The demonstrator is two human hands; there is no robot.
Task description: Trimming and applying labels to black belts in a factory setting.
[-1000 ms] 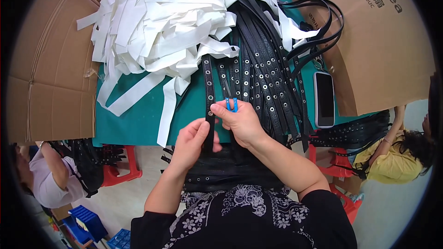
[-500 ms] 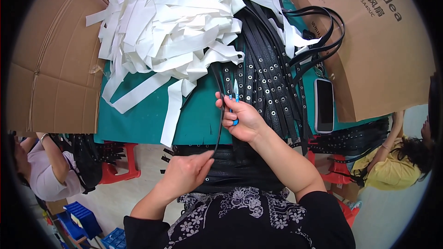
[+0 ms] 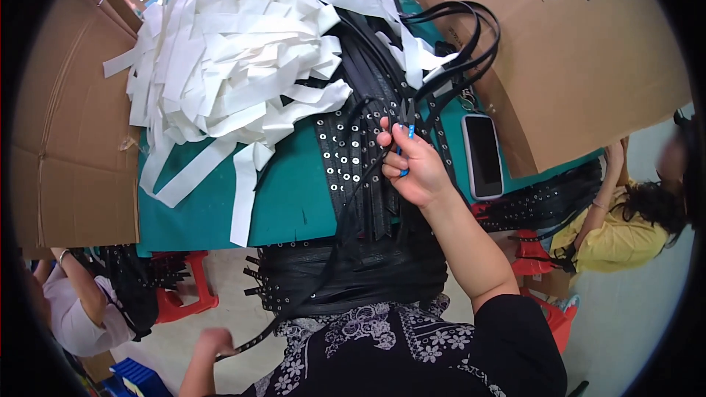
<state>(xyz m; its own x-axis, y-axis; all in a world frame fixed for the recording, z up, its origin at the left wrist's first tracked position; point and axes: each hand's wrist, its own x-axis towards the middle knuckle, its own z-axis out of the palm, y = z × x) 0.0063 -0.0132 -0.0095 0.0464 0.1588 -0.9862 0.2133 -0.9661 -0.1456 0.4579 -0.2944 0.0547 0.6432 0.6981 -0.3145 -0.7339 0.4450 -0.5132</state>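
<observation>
In my right hand are small snips with blue handles, blades pointing up and away from me. A long black strap also passes at its fingers. The strap slants down across my lap to my left hand, which is closed on its lower part near the left edge of my shirt; that hand is somewhat blurred. Beneath and beyond my right hand lie black straps with metal eyelets. More eyelet straps are bundled over my lap.
White fabric strips are heaped on the green table. A phone lies right of my right hand. Cardboard boxes stand at right and left. One person sits at right, another at left.
My left hand has swung down and left, drawing the strap out across my lap. The view has shifted; my right hand still holds the snips, now over the eyelet straps.
</observation>
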